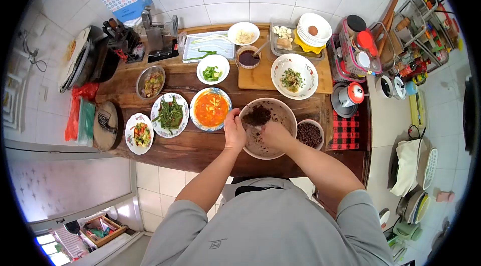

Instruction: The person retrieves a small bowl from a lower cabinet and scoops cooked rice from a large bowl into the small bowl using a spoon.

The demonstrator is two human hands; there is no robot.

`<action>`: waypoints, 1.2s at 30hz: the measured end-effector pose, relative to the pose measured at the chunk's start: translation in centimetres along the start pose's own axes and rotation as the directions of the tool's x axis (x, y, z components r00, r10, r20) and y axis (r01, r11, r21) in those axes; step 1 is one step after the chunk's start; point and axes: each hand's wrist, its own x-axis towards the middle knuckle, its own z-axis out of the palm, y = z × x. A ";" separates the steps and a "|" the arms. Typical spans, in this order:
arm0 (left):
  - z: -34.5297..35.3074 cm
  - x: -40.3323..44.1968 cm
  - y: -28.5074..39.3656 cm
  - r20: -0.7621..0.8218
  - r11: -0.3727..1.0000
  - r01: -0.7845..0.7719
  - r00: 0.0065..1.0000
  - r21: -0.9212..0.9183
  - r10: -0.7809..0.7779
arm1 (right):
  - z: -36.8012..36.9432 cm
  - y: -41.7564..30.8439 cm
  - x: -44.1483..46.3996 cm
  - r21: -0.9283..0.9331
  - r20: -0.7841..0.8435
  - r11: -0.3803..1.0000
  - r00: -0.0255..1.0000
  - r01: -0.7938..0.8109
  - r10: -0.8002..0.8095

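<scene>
A large pale bowl (288, 152) stands at the front edge of the wooden table, its inside smeared brown. Dark crumbly food (259, 114) lies in its upper left part. My left hand (234, 130) is wrapped round the bowl's left rim. Inside the bowl, my right hand (276, 136) is closed beside the dark food; what it holds is hidden, though a small pale piece shows at its fingertips. Touching the bowl's right side is a small bowl of dark grains (309, 134).
Plates with red soup (211, 109), green beans (170, 114) and mixed vegetables (142, 135) stand on the left. Behind are a cutting board (253, 81), a bowl of chopped greens (292, 80) and a sauce bowl (248, 58). A lidded cup (350, 94) stands right.
</scene>
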 end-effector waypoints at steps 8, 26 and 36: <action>-0.1 -0.1 0.7 -0.005 0.999 0.026 1.000 -0.030 -0.026 | -4.3 -2.7 -5.1 -0.344 0.295 0.939 0.947 -0.022 0.130; -0.9 0.4 0.9 0.070 0.974 -0.209 0.976 0.083 0.204 | -4.1 -1.6 -2.2 -0.414 -0.006 0.881 0.968 -0.230 0.250; -1.5 2.5 2.5 0.214 0.830 -0.381 0.923 0.408 0.319 | -1.2 -0.2 -0.2 -0.274 -0.058 0.929 0.969 -0.247 0.240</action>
